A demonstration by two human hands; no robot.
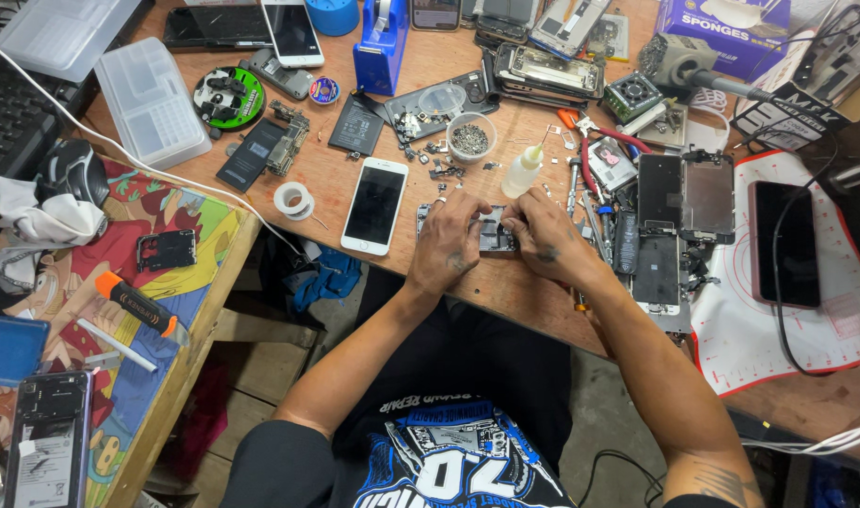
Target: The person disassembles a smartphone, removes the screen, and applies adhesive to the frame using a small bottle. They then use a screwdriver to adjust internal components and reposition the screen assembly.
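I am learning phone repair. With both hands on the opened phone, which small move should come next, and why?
Probably keep the left hand pressing the opened phone flat while the right hand works on it with the fingertips: both hands already rest on it, and tiny loose parts lie just behind.

Purple box (721,28), dark phone screens (375,204)

Bare forearms, no sleeves reaching the wrists, no gloves. The left hand (446,246) carries a ring on one finger and a small dark mark on its back; the right hand (545,243) shows a dark mark too. There's tattoo work low on the right forearm. A black T-shirt (449,452) with a bold blue-and-white printed graphic, over dark trousers.
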